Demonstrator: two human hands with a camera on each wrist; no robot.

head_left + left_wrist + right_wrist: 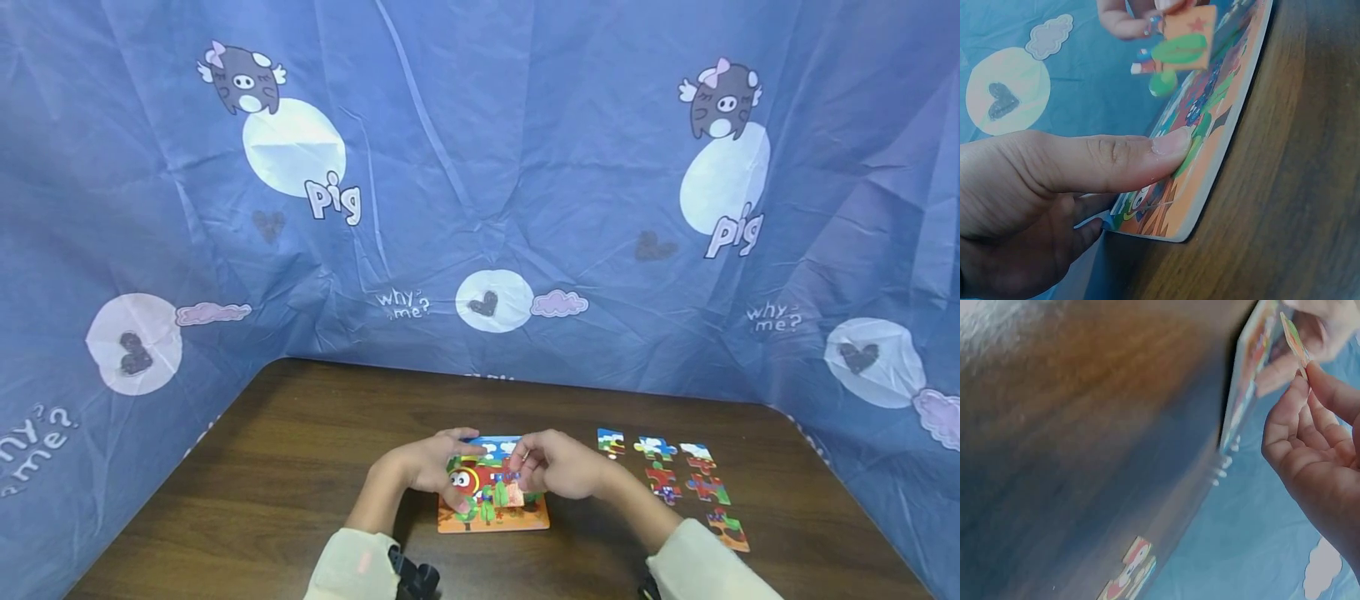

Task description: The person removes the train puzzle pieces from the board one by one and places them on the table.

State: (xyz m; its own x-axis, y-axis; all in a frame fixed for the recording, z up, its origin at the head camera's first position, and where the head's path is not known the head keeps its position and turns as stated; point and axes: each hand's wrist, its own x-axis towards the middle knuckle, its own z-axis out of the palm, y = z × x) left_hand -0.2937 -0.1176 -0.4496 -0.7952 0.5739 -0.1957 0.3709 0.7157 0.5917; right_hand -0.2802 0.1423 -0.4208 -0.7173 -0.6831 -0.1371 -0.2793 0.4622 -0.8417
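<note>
A colourful puzzle board (491,525) with an orange lower edge lies on the table in front of me. My left hand (431,468) rests over its left side, thumb pressing on the picture and fingers spread along the far edge. Between thumb and fingertips, my right hand (562,467) pinches a puzzle piece (1188,40) with orange ground, a red star and green leaves. The piece is raised and tilted over the right part of the board. In the right wrist view the piece (1294,339) shows nearly edge-on.
Several loose puzzle pieces (660,482) lie on the brown wooden table (315,433) to the right of the board. Behind the table hangs a blue cloth (480,167) with pig, heart and cloud prints, which also runs along both sides.
</note>
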